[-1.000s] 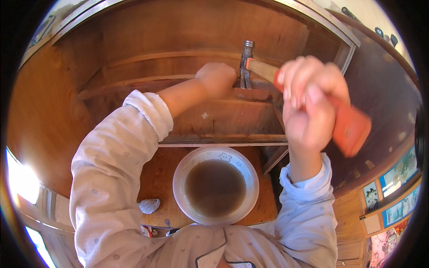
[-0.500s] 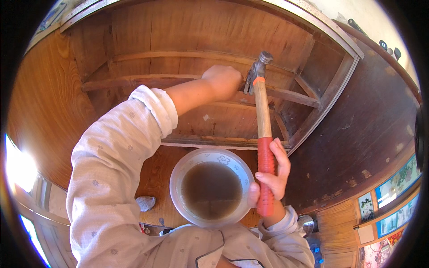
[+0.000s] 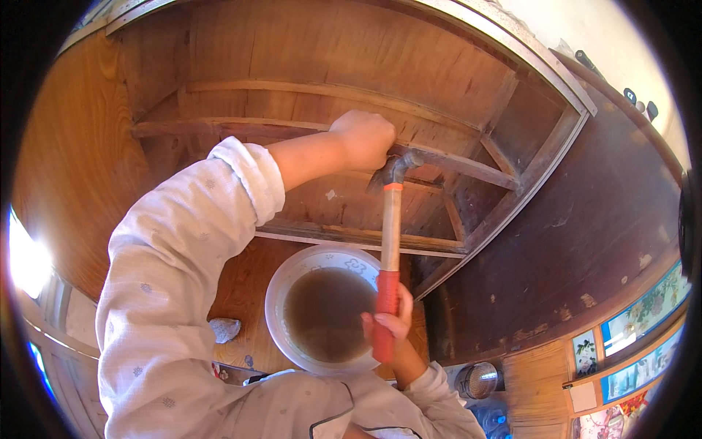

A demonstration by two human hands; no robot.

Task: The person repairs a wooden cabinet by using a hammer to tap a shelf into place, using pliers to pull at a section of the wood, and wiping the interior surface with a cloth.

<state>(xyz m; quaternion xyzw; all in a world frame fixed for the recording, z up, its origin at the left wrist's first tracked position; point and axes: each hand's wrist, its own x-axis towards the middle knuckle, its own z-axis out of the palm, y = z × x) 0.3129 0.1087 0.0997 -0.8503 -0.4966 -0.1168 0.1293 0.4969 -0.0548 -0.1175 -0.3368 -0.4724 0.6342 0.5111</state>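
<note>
My right hand is wrapped round the red grip of a claw hammer with a wooden handle. The hammer stands nearly upright in the picture, its dark metal head close beside my left fist. My left hand is closed against the middle wooden rail inside an open wooden cabinet. Its fingers face away from me, so whatever they hold is hidden. Below the hammer, a white bowl of murky brown liquid sits in front of me, partly covered by the grip and my right hand.
A crumpled grey cloth-like lump lies left of the bowl on the wooden surface. The cabinet's metal-edged frame curves along the right. Beyond it stands a dark worn panel. Clear plastic bottles are at the lower right.
My right hand has swung the hammer left and down, bringing its head from beside the rail to just below my left fist. The left fist stays nearly in place.
</note>
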